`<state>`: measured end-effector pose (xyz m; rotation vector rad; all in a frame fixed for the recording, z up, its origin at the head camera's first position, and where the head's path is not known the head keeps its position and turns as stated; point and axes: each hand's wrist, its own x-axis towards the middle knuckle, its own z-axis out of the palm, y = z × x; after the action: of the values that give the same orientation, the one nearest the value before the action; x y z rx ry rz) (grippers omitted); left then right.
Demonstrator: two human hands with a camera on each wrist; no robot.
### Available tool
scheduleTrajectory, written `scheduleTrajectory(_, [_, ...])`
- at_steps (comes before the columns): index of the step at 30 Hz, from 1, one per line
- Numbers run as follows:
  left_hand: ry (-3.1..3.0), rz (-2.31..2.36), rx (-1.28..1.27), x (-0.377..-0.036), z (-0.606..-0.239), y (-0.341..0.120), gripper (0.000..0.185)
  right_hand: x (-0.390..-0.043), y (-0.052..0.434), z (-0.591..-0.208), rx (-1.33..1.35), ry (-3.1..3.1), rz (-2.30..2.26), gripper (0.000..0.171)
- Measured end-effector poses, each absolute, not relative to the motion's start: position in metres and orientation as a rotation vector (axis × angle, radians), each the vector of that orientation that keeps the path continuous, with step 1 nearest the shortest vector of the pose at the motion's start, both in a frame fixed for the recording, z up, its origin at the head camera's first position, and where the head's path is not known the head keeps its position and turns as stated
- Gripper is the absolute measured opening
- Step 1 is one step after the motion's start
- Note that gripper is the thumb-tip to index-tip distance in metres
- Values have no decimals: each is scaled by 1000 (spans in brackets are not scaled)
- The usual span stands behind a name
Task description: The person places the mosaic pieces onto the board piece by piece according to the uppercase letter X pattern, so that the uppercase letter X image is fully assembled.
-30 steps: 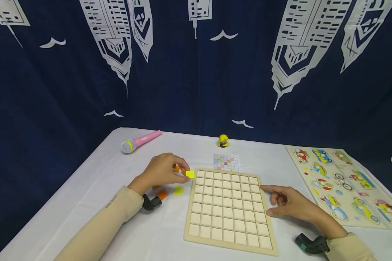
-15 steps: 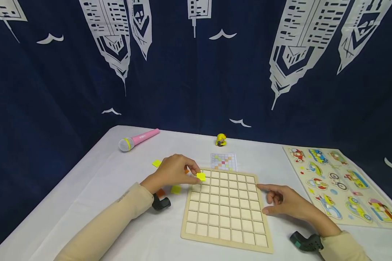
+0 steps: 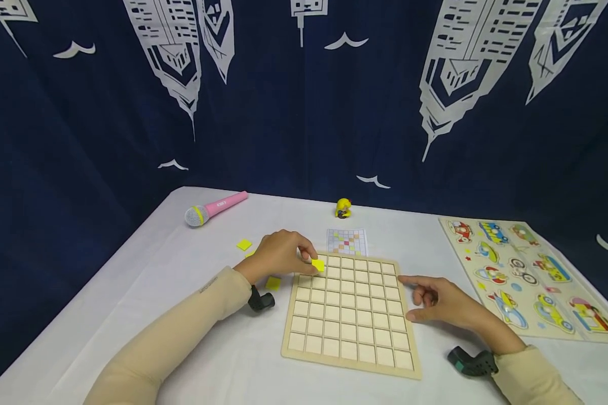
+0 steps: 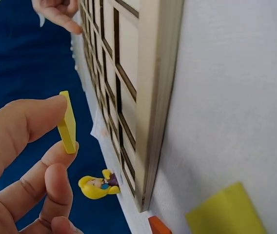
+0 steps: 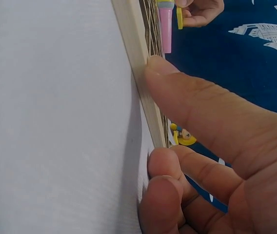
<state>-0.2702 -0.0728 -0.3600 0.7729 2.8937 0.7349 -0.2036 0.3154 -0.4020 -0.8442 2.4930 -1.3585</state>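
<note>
head: left hand (image 3: 282,254) pinches yellow tile (image 3: 318,265) over the 11 o'clock corner of grid board (image 3: 348,313); right hand (image 3: 448,304), thumb and index spread, touches its 3 o'clock edge. pattern card (image 3: 347,242) at 12, loose tile (image 3: 272,283) at 10, on counter (image 3: 223,360). left wrist: yellow tile clamped between thumb and finger, apart from grid board. right wrist: thumb on board rim.
</note>
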Motion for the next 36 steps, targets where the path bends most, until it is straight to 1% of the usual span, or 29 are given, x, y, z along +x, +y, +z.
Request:
scheduleTrajectory(9, [2896, 548, 769, -283, -357, -60, 18, -204, 313, -397, -781, 2545, -1315, 74])
scheduleTrajectory(22, [2865, 462, 804, -288, -359, -54, 19, -206, 316, -398, -772, 2551, -1312, 74])
scheduleTrajectory(26, [2871, 448, 780, -288, -359, -53, 19, -206, 315, -398, -768, 2559, -1303, 74])
scheduleTrajectory(30, [2861, 446, 764, -287, -360, -56, 25, -205, 314, -398, -766, 2555, -1305, 74])
scheduleTrajectory(36, [2811, 561, 772, -284, -358, -66, 27, -205, 314, -399, -772, 2548, -1308, 74])
